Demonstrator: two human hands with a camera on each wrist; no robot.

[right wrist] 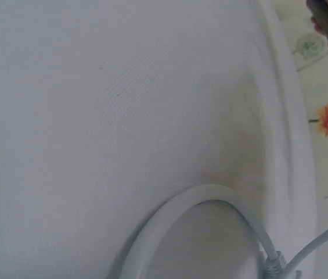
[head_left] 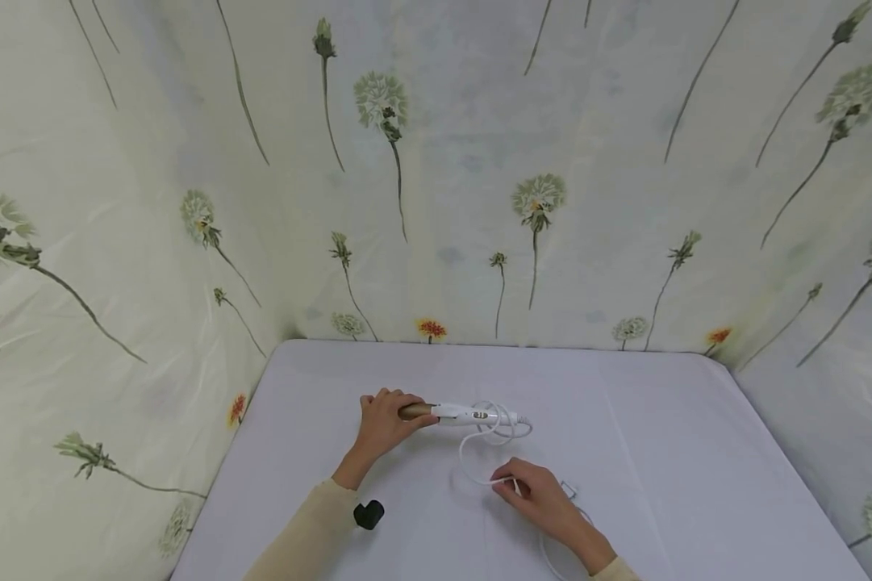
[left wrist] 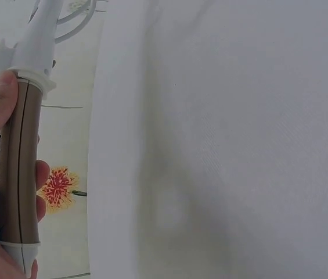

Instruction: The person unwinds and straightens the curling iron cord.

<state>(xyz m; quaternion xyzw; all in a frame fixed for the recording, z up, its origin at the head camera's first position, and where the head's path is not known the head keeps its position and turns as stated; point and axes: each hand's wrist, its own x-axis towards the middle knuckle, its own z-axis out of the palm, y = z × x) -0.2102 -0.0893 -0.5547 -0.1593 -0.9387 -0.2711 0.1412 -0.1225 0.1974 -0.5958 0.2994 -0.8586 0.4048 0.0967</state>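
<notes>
In the head view, my left hand (head_left: 383,421) grips a curling iron (head_left: 461,414) by its brown barrel (left wrist: 21,163), thumb along one side and fingers round the other. Its white handle points right, with the white power cord (head_left: 463,460) looped loosely around the handle end. Lower and to the right, my right hand (head_left: 540,499) pinches a stretch of that cord between thumb and fingertips. A white plug (head_left: 569,489) shows just beyond the right hand, partly covered by it. More of the cord arcs across the right wrist view, close to the camera.
A white-covered table (head_left: 661,452) lies under both hands. Below the left forearm sits a small black object (head_left: 369,515). Flower-printed curtains (head_left: 450,161) rise along the table's back and sides.
</notes>
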